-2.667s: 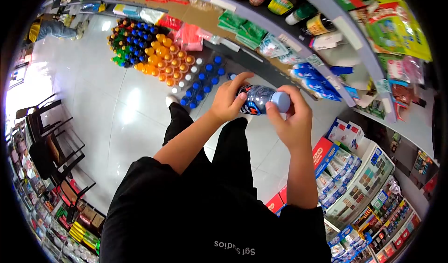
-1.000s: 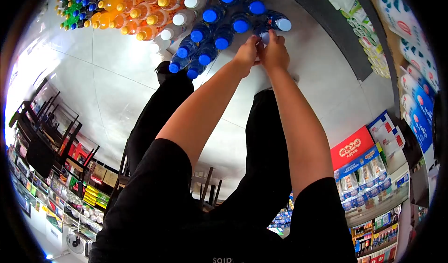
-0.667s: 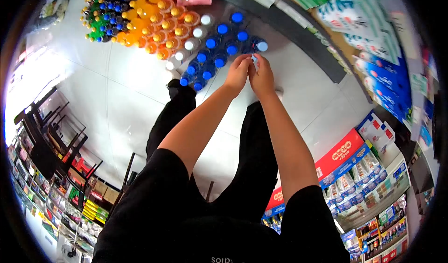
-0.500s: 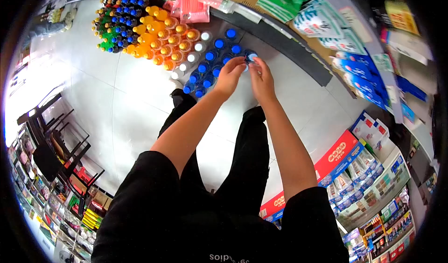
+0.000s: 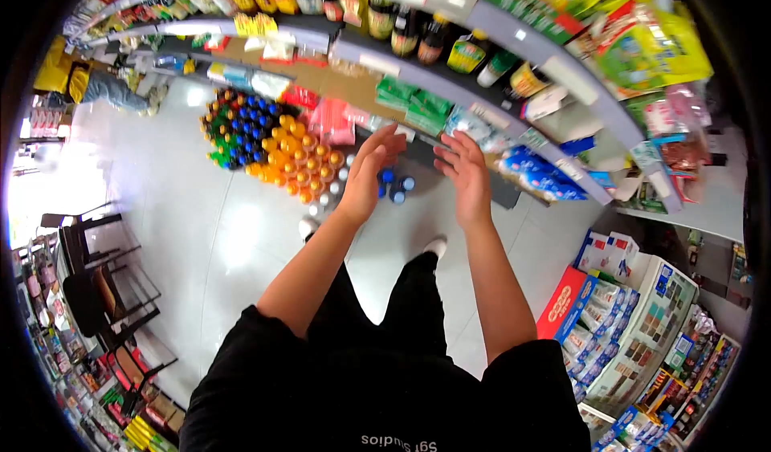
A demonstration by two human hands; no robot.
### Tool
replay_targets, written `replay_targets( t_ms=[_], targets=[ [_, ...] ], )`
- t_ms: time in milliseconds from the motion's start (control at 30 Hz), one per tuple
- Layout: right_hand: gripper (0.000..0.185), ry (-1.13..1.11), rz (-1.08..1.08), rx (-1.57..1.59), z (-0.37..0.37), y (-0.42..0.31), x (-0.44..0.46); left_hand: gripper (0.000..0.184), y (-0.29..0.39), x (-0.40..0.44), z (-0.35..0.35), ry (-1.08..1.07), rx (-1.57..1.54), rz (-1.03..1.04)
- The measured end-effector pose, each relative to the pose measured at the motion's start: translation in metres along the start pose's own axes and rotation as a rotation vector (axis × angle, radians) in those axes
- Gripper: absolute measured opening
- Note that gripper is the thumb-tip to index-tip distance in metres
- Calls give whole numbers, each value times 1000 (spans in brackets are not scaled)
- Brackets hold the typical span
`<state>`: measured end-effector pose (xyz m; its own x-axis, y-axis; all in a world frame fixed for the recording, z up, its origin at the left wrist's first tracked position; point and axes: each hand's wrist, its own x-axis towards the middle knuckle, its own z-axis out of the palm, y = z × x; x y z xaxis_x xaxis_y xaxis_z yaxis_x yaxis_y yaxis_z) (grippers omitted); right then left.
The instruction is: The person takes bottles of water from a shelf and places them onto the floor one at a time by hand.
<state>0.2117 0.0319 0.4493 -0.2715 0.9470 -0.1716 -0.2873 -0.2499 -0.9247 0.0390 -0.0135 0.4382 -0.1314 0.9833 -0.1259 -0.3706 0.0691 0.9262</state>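
My left hand (image 5: 369, 175) is raised over the floor, open and holding nothing, its fingers pointing up and to the right. Facing it across a gap, my right hand (image 5: 468, 175) is also open and empty, with fingers spread. Beyond and below them stand bottles with blue caps (image 5: 387, 177), partly hidden by my left hand; light-blue capped bottles (image 5: 398, 197) show between the hands. Left of these stand white-capped bottles (image 5: 334, 188), orange bottles (image 5: 301, 161) and dark bottles with blue caps (image 5: 255, 123), all upright on the floor.
Store shelves (image 5: 450, 91) with sauce bottles (image 5: 430, 41) and packets curve across the top and right. Black chairs (image 5: 88, 291) stand at the left. A red and blue display box (image 5: 574, 303) is at the lower right. A person in jeans (image 5: 116, 89) is at the upper left.
I held a bottle in both hands, then had them low at the light-blue capped bottles. Now both hands are empty, apart and raised, and the view has tilted up toward the shelves.
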Motion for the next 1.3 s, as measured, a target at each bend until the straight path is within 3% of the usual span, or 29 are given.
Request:
replay_targets(
  t_ms=[267, 500, 1033, 1300],
  targets=[
    [54, -85, -285, -66, 28, -133, -12, 47, 122, 15, 42, -174, 157, 276],
    [52, -98, -490, -105, 45, -209, -25, 43, 194, 31, 74, -310, 72, 488],
    [52, -96, -620, -181, 47, -248, -48, 42, 235, 26, 103, -475, 26, 579],
    [48, -138, -635, -158, 50, -258, -46, 43, 246, 30, 103, -429, 72, 626]
  ],
)
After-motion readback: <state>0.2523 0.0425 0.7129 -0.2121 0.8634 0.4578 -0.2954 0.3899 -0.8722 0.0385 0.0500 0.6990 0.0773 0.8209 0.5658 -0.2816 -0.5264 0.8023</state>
